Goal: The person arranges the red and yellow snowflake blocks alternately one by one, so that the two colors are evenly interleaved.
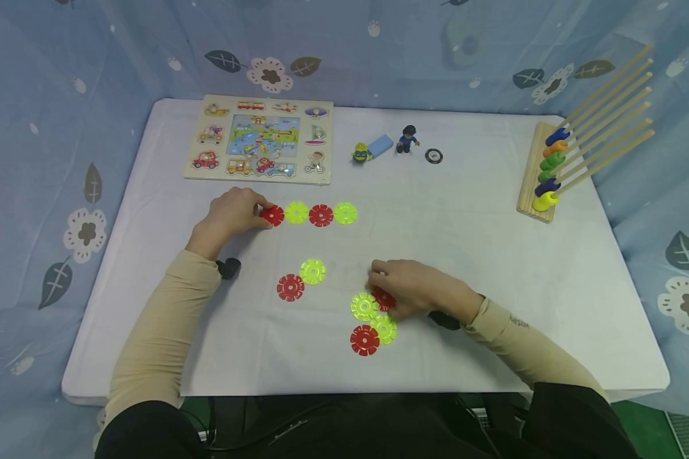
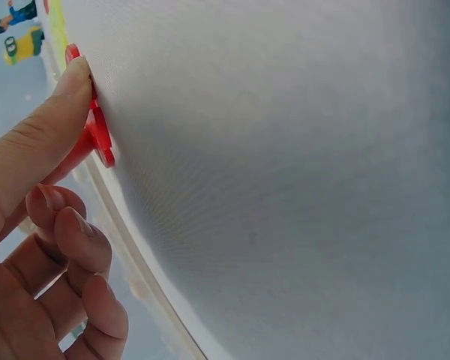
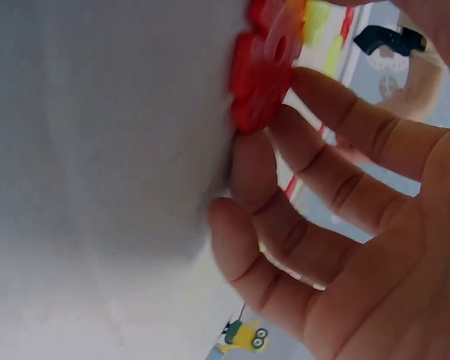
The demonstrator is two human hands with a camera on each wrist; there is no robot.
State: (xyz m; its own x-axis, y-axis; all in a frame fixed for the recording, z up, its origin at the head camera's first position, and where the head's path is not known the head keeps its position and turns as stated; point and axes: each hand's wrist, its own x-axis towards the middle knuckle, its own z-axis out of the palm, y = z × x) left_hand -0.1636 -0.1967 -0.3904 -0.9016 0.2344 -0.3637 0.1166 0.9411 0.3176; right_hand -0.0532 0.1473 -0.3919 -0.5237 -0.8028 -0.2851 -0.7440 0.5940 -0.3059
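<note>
My left hand (image 1: 233,211) pinches a red notched plastic disc (image 1: 272,215) between thumb and forefinger; its other fingers curl free in the left wrist view. That disc stands at the left end of a row with a yellow-green disc (image 1: 296,213), a red one (image 1: 321,215) and another yellow-green one (image 1: 345,213). Nearer the front, my right hand (image 1: 416,287) holds a red disc (image 3: 266,67) at its fingertips, partly hidden by the hand from above. Beside it lie two yellow-green discs (image 1: 364,306) and a red disc (image 1: 364,340), close together and overlapping in view.
A red disc (image 1: 290,287) and a yellow-green disc (image 1: 312,271) lie mid-table. Behind are a picture puzzle board (image 1: 192,143), a minion figure (image 1: 360,152), a blue block (image 1: 381,146), a dark-haired figure (image 1: 406,139) and a small round piece (image 1: 434,156). A wooden peg stand (image 1: 531,172) stands right.
</note>
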